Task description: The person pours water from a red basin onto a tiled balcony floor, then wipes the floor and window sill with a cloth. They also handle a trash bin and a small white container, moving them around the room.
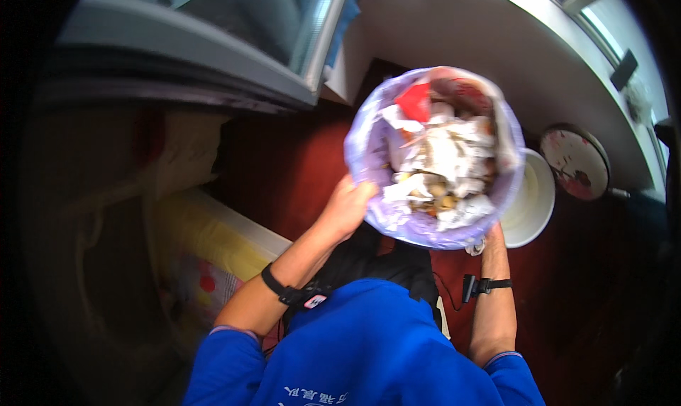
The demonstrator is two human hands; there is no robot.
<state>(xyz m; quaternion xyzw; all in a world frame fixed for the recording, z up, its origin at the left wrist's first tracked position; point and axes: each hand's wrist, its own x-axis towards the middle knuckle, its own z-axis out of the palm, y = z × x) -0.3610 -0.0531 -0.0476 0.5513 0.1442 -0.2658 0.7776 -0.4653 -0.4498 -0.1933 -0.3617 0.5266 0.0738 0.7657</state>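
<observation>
A purple plastic trash bag (372, 135) is held up in front of me, its round mouth spread wide and facing my head. Whether a bin stands inside it is hidden. Crumpled white tissues (447, 156), a red wrapper (415, 102) and brownish scraps (439, 196) fill it, somewhat blurred. My left hand (348, 206) grips the bag's edge at the lower left. At the lower right my right hand (495, 236) holds it from below, with its fingers hidden behind the plastic. A small whitish item (475, 246) shows beside that wrist, too unclear to name.
A white bucket (540, 204) stands behind the bag at right, beside a round flower-patterned object (577, 164). The floor (282, 161) is dark red. A glass-paned frame (255, 49) juts in at upper left. Low on the left is a yellow-and-white box-like thing (229, 236).
</observation>
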